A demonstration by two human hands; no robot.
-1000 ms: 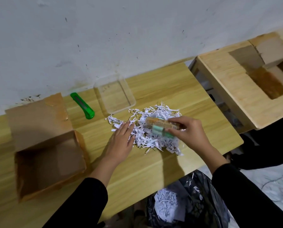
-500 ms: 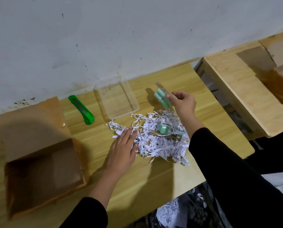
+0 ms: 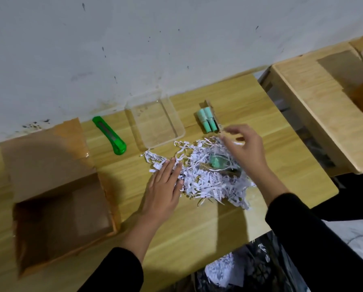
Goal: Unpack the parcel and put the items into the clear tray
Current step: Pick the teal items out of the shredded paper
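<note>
The open cardboard parcel box (image 3: 56, 209) stands at the left with nothing visible inside. A heap of white shredded paper (image 3: 203, 178) lies mid-table, and a mint green item (image 3: 217, 162) shows half buried in it. A small clear pack of two mint green tubes (image 3: 207, 120) lies on the table just right of the clear tray (image 3: 155, 121), outside it. The tray holds nothing. My left hand (image 3: 162, 186) rests flat on the paper's left edge. My right hand (image 3: 245, 150) hovers over the paper's right side, fingers loosely curled, a shred of paper at its fingertips.
A green utility knife (image 3: 110, 135) lies between the box and the tray. A second wooden table (image 3: 315, 106) with brown cardboard stands at the right across a gap. A dark bag (image 3: 250, 268) with shredded paper sits below the table's front edge. The wall runs close behind.
My right hand lifted the pack of green tubes out of the paper, set it down right of the tray, let go, and came back over the paper. The left hand stayed put.
</note>
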